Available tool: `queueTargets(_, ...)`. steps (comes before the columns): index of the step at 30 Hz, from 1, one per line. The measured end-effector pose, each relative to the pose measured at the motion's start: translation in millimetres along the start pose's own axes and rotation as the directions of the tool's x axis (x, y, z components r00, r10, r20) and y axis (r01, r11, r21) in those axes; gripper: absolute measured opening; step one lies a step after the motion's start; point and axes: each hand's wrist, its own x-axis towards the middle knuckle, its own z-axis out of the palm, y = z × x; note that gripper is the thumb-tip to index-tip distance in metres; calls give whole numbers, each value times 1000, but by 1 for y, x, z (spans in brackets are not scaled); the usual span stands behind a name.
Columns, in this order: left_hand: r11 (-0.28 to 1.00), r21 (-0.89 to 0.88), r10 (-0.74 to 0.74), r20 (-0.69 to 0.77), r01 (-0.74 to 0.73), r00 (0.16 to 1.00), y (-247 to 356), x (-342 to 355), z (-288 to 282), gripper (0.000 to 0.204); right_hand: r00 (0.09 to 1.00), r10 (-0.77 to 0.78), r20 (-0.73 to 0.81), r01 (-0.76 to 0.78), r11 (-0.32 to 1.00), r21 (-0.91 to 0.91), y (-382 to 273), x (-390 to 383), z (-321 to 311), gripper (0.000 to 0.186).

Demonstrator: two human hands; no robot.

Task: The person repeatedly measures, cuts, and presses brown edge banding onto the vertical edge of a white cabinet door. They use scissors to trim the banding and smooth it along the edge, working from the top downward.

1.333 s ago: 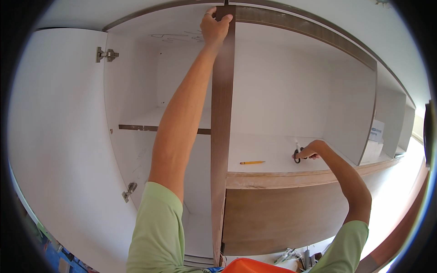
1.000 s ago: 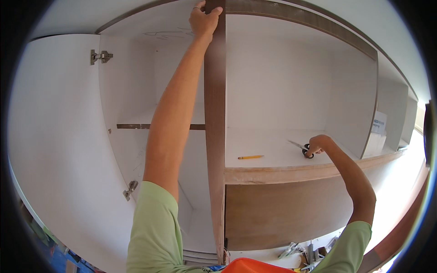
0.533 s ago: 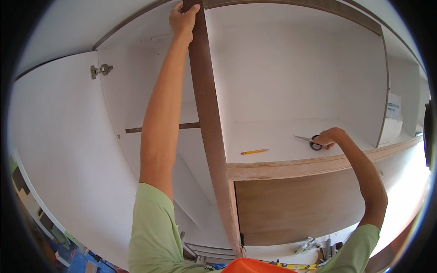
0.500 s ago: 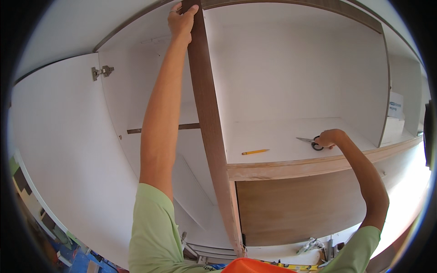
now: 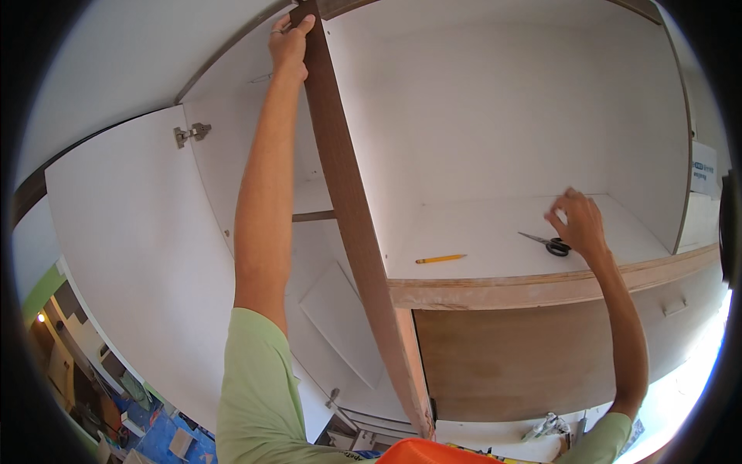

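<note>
My left hand (image 5: 290,48) is raised to the top of a dark brown wooden strip (image 5: 334,131) on the cabinet's upright divider. Its thumb presses the front face while the fingers wrap the left side. My right hand (image 5: 581,222) hovers inside the white right-hand compartment, fingers curved and apart, with nothing visible in it. Just below and left of that hand, black-handled scissors (image 5: 555,246) lie on the compartment floor (image 5: 483,232). A yellow pencil (image 5: 441,259) rests nearer the divider, along the front edge.
On the left a white cabinet door (image 5: 139,247) stands swung out on a metal hinge (image 5: 192,134). A bare wood edge (image 5: 502,292) runs under the compartment above a brown panel (image 5: 525,348). White boxes (image 5: 703,170) sit at far right. Clutter covers a blue floor area (image 5: 158,437).
My right hand has let go of the scissors and lifted up and away from them. My left hand keeps its hold on the strip. The whole view has shifted slightly.
</note>
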Motion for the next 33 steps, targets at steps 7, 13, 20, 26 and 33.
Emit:
queueTargets(7,993,-75,-90,83,96,992,5,-2,-5,72,931,-68,-358,308,671,674,-180,172,3,39)
queueTargets(13,993,-94,-59,115,70,992,15,-11,-2,66,782,225,-581,336,634,697,-320,274,-1,52)
queueTargets(20,983,-143,-88,193,117,977,18,-13,-5,70,663,245,-707,386,697,604,-329,277,7,47)
queueTargets(26,996,-44,-71,111,76,991,14,-8,1,65,604,80,-793,369,854,367,-305,286,-5,41)
queueTargets(33,997,-72,-33,93,40,995,0,2,1,56,770,18,-638,314,860,403,-304,318,-26,62)
